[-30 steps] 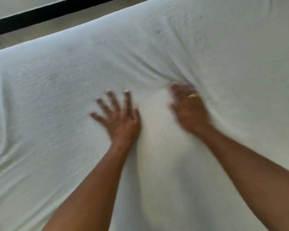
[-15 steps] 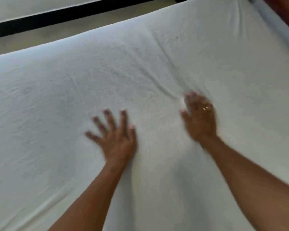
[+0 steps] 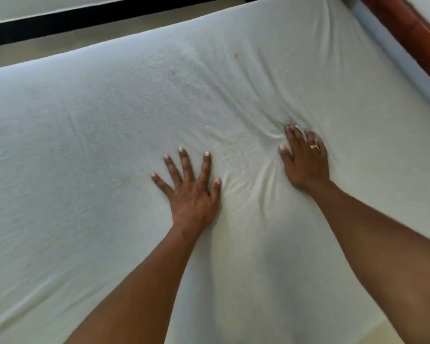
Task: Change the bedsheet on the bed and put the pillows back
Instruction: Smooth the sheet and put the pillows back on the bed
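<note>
My left hand lies flat with fingers fanned wide, gripping nothing, pressed on the white wrinkled cotton bedsheet. My right hand, flat and holding nothing, has slid further toward the reddish-brown wooden bed frame, pushing creases ahead of its fingertips. The sheet covers the mattress, so I judge smoothing is under way. No pillows show.

A pale beige floor runs along the far side; a black strip crosses it at the top left; a reddish-brown wooden frame slants across the top right corner; soft, even light.
</note>
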